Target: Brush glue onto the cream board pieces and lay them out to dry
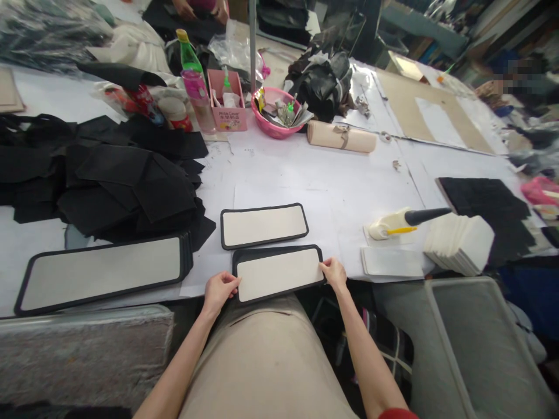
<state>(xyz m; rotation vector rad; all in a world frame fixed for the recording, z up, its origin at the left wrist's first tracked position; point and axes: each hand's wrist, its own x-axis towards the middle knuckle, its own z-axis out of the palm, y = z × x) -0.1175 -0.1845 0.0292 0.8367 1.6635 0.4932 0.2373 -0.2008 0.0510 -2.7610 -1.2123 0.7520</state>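
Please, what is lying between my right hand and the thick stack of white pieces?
Bare white tabletop, then flat white strips; the head view shows it.

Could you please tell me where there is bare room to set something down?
The widest bare patch of tabletop lies between the rolled bundle, the upper panel and the cream bottle. A smaller one separates the right hand from the white strip. Black pieces crowd the left; the left hand and lower panel fill the front.
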